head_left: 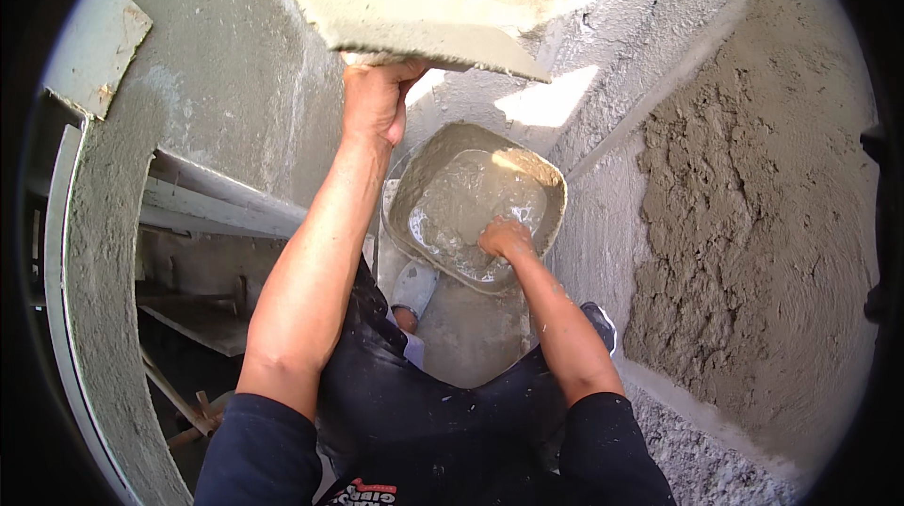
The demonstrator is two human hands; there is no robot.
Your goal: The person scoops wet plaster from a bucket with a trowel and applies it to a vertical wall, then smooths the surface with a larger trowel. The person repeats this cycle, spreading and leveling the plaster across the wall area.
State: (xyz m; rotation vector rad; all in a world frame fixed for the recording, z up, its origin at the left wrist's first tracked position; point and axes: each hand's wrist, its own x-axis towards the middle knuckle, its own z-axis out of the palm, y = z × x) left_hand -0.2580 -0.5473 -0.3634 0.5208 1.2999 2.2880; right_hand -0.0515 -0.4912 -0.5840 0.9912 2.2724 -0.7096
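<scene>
My left hand (377,101) is raised ahead of me, wrapped round the underside of a plasterer's hawk (424,40). Grey mortar coats the hawk's flat board, which tilts across the upper part of the view. Lower down and to the right, my right hand (507,237) reaches into a mortar tub (556,224). Its fingers are curled at the surface of the wet grey mortar (461,191); whatever they grip is hidden. The tub is rounded and square-sided, with mortar smeared over its inner wall.
Freshly laid rough mortar (725,224) covers the wall at my right. On the left, a curved concrete edge (104,318) borders an opening with dark space and boards below. My shoe (414,288) stands close to the tub. A flat panel (99,45) juts in at upper left.
</scene>
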